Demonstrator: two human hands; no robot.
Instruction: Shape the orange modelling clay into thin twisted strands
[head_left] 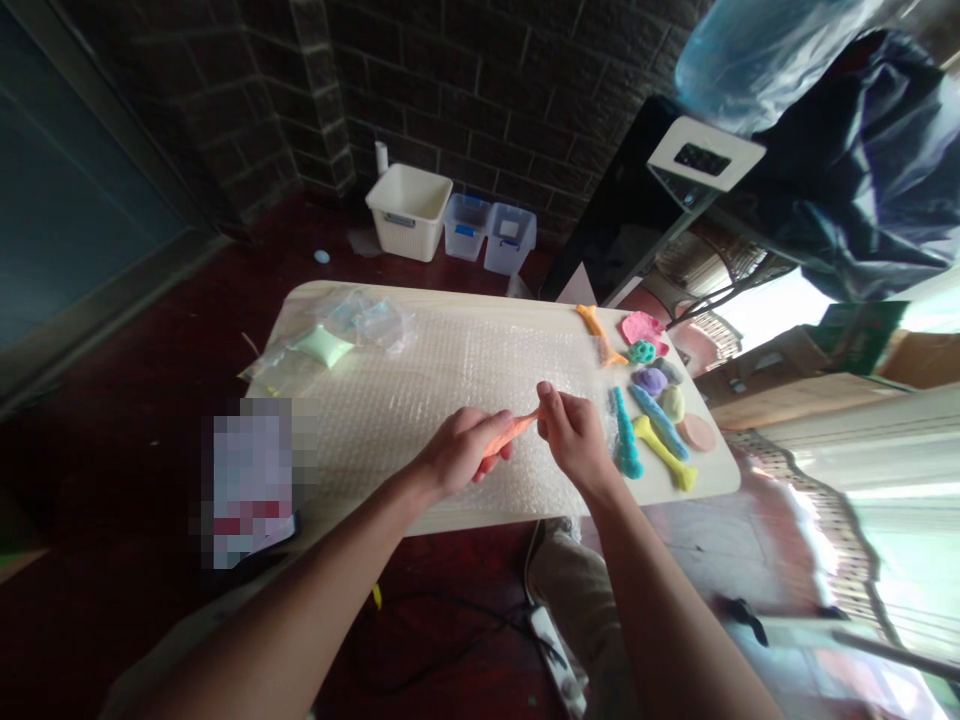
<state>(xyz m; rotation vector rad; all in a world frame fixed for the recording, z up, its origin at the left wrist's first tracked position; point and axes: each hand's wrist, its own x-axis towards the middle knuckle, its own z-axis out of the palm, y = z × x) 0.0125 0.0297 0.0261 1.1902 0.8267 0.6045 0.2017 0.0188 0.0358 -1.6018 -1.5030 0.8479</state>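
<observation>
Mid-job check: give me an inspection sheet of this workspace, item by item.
Surface: pale wood-look table, largely covered by clear plastic bubble wrap.
Job's things: elongated orange clay-like piece between the hands; yellow bone-shaped clay-like piece and knobbly teal clay-like stick among other coloured shapes at the right end.
Clutter: crumpled clear plastic bags and pale green pillow-shaped item, left end.
Hands: left hand holds the orange piece; right hand pinches its thin end.
Cables: dark cords and white power strip on the floor.
Surroundings: white plastic bin beside dark brick wall.
</observation>
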